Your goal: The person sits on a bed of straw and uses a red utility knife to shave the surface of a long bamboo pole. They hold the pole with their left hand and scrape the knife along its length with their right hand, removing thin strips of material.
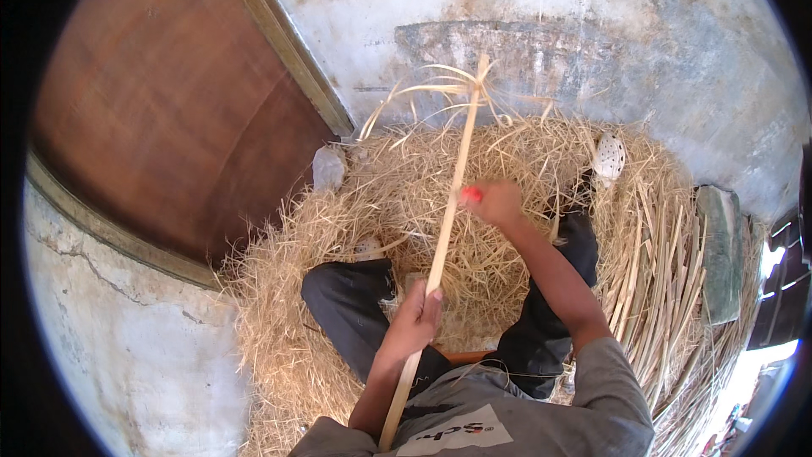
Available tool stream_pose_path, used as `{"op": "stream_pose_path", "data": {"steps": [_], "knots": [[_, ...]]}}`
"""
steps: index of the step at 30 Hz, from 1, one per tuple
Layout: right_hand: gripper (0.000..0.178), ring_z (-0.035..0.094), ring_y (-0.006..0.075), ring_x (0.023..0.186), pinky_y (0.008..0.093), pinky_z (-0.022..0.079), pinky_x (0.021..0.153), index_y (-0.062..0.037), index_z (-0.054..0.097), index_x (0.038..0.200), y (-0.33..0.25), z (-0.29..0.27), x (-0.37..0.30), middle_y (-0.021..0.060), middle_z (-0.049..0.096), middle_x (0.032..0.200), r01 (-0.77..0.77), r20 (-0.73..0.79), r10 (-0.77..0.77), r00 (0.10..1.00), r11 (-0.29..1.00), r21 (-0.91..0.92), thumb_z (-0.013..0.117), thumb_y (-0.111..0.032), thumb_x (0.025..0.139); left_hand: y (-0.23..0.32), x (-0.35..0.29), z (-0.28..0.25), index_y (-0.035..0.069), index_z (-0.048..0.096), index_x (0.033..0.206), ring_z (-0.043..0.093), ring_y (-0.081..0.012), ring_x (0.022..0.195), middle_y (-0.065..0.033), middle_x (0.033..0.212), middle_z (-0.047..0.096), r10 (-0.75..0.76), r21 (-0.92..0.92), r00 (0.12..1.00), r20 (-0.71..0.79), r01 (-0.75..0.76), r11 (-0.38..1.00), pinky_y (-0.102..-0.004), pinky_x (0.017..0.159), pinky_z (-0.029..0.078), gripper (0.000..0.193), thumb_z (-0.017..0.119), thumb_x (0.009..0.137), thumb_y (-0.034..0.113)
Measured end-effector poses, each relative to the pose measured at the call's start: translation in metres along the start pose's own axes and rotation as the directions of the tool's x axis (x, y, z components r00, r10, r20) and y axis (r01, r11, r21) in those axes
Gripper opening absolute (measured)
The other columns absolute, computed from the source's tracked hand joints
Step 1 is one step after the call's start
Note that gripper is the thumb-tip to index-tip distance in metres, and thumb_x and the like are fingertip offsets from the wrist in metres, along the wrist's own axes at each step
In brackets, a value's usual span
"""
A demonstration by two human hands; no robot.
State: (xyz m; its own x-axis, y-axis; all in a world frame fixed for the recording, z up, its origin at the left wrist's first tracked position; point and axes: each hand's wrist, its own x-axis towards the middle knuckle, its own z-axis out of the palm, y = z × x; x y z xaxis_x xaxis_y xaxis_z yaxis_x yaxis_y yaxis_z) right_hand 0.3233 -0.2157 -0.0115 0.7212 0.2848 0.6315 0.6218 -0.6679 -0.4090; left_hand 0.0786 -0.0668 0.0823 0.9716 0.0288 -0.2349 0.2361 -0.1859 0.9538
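Note:
A long pale bamboo strip (458, 165) slants from my waist up toward the wall. Thin curled shavings (452, 80) hang from its far end. My left hand (412, 322) is closed around the strip's lower part, between my knees. Farther up, my right hand (497, 201) is closed on a small red tool (471, 194) held against or right beside the strip's right side. Whether it has a blade cannot be made out, as the fist and the strip hide most of it.
Loose shavings (406, 169) are heaped around my bent legs. Long split strips (647, 262) lie to the right, near a greenish stone block (719, 254). A weathered wall (584, 59) stands ahead, with a brown door (169, 101) at the left. White perforated shoes (609, 156) are on my feet.

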Motion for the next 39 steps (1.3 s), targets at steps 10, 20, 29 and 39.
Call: {"op": "stream_pose_path", "data": {"steps": [10, 20, 29, 39], "knots": [[0.058, 0.06, 0.0369, 0.054, 0.0459, 0.048, 0.052, -0.0067, 0.067, 0.072, 0.06, -0.016, 0.034, 0.0165, 0.059, 0.057, -0.166, 0.079, 0.165, 0.983, 0.986, 0.001, 0.061, -0.065, 0.075, -0.004, -0.022, 0.007, 0.005, 0.041, 0.091, 0.034, -0.0044, 0.058, 0.0043, 0.066, 0.037, -0.046, -0.064, 0.995, 0.084, 0.052, 0.997, -0.0237, 0.05, 0.031, 0.018, 0.044, 0.102, 0.019], [0.067, 0.061, 0.0344, 0.057, 0.0438, 0.046, 0.05, -0.0089, 0.071, 0.084, 0.128, -0.038, 0.069, 0.0168, 0.063, 0.064, -0.383, 0.002, 0.389, 0.921, 0.907, -0.178, 0.041, -0.068, 0.089, -0.002, -0.036, 0.017, 0.006, 0.043, 0.1, 0.037, -0.0031, 0.046, 0.0042, 0.063, 0.04, -0.045, -0.035, 0.984, 0.175, 0.052, 0.998, -0.0196, 0.041, 0.031, 0.021, 0.042, 0.103, 0.026], [0.08, 0.062, 0.0379, 0.064, 0.0457, 0.048, 0.064, 0.0017, 0.069, 0.081, 0.081, -0.06, 0.052, 0.0202, 0.058, 0.059, -0.635, 0.117, 0.626, 0.771, 0.768, 0.084, 0.042, -0.073, 0.086, 0.002, -0.005, 0.021, 0.008, 0.046, 0.097, 0.037, -0.0034, 0.046, 0.0045, 0.061, 0.039, -0.157, -0.116, 0.979, 0.131, 0.173, 0.978, -0.0207, 0.041, 0.032, 0.018, 0.044, 0.103, 0.024], [0.068, 0.058, 0.0284, 0.047, 0.0397, 0.045, 0.046, -0.011, 0.065, 0.062, -0.041, -0.04, -0.018, 0.0089, 0.056, 0.051, 0.08, 0.315, -0.121, 0.941, 0.987, 0.14, 0.055, -0.078, 0.072, 0.016, 0.02, -0.009, 0.007, 0.047, 0.095, 0.037, -0.0043, 0.043, 0.0041, 0.059, 0.041, -0.061, -0.095, 0.998, -0.006, 0.06, 0.994, -0.022, 0.04, 0.032, 0.021, 0.045, 0.102, 0.026]]}}
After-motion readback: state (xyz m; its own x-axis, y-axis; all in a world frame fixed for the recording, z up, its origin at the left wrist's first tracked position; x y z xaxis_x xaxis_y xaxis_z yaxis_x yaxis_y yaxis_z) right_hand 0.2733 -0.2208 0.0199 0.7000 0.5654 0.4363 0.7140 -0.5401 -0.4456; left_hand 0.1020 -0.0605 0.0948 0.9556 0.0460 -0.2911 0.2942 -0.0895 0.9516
